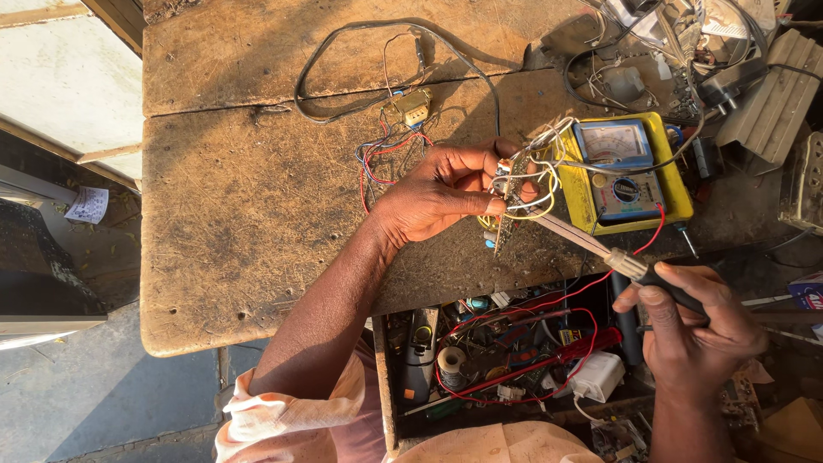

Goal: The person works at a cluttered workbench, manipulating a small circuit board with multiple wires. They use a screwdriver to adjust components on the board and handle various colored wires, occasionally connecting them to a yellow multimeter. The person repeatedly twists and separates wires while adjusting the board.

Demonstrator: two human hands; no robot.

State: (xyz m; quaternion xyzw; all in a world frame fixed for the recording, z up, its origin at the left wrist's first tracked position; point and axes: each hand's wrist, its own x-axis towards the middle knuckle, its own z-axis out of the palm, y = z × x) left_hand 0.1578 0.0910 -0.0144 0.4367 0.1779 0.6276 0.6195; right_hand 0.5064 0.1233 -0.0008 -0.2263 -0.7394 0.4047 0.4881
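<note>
My left hand [441,193] grips a small circuit board [506,201] on edge above the wooden workbench [249,214], with white and yellow wires [549,167] trailing from it. My right hand [699,330] is closed around the dark handle of a soldering iron [634,267]. Its metal shaft slants up and left, and the tip meets the board near my left fingers. A yellow analogue multimeter [626,171] lies just right of the board.
A small transformer [413,107] with red, blue and black leads sits at the bench's middle back. An open drawer [506,356] below holds wire, a spool and parts. Cables and clutter [677,51] crowd the back right corner.
</note>
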